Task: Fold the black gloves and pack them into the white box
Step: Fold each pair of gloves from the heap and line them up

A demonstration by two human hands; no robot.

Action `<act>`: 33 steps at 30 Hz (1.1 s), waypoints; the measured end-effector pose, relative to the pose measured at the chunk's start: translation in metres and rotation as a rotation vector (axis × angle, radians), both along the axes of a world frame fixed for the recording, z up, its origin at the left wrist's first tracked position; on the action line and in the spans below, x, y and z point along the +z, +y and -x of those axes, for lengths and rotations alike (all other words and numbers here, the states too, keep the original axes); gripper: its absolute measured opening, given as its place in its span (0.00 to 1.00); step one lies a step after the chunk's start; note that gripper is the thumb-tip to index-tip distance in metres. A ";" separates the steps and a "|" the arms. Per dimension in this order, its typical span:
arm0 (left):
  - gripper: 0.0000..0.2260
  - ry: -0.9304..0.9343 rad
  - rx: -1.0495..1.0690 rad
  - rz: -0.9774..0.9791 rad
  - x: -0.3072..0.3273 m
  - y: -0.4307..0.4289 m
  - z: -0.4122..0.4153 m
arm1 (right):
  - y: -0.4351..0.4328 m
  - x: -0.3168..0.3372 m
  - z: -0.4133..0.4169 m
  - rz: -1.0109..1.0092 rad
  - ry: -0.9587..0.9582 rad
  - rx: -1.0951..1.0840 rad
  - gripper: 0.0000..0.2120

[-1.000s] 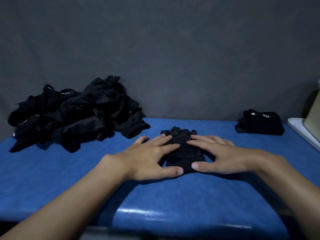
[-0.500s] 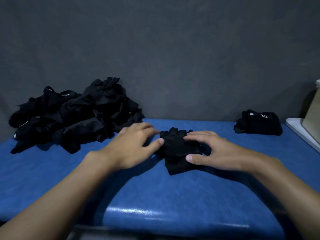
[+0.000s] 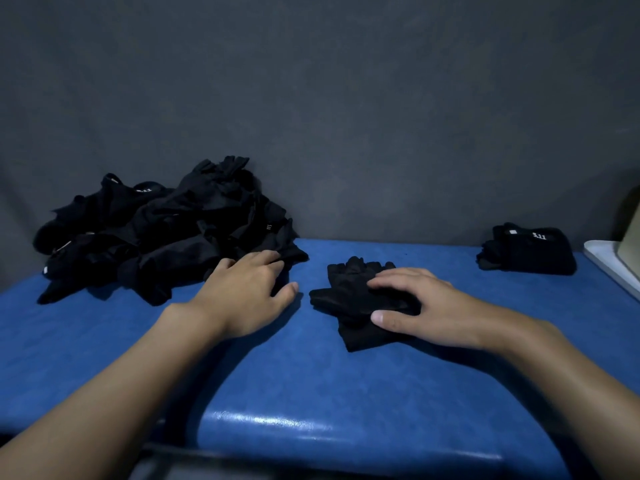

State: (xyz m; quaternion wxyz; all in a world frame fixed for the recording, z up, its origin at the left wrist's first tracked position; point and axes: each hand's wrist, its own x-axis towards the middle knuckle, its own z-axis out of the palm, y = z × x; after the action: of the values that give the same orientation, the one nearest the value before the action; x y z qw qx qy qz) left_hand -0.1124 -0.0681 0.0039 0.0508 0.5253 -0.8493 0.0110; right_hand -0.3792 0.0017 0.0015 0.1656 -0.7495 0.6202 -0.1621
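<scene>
Head view, looking forward and down. We see a blue table set against a dark grey backdrop.

The left hand lies palm down on the table, released, with its fingers stretched toward a loose pile of black gloves at the far left. Its fingertips touch the nearest edge of that pile, and its thumb points right, apart from the fabric. We note small white markings on several gloves in the pile.

The right hand rests on a folded black glove near the middle of the table. Its fingers are lightly bent and lie across the top of the glove, and its thumb presses the near part. It holds the glove flat rather than grasping it. The short glove fingers point away from us, and a lower layer of fabric juts out toward the near edge. The glove lies just to the right of the left hand, without touching it.

At the far right, well apart from both hands, a neat stack of folded gloves with white lettering sits close to the backdrop. Just beside it, only a corner of the white box shows at the frame's edge, with a beige panel above it. We cannot tell what the panel is.
</scene>
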 end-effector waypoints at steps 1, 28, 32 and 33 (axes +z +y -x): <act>0.25 0.016 -0.014 0.022 0.002 0.003 0.001 | 0.000 0.000 0.000 0.003 -0.008 -0.003 0.27; 0.26 0.036 0.000 -0.126 -0.008 -0.016 0.022 | -0.004 -0.005 -0.007 0.040 -0.064 0.000 0.23; 0.30 0.057 0.014 -0.110 -0.006 -0.017 0.021 | -0.003 -0.003 -0.008 0.042 -0.029 0.003 0.23; 0.31 0.069 0.019 -0.104 -0.005 -0.016 0.021 | -0.003 -0.003 -0.008 0.040 -0.025 0.004 0.23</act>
State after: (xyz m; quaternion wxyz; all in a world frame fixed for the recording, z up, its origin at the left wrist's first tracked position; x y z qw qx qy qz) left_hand -0.1330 -0.0838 -0.0012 0.0525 0.5352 -0.8416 -0.0507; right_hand -0.3716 -0.0014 -0.0016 0.1586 -0.7517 0.6132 -0.1838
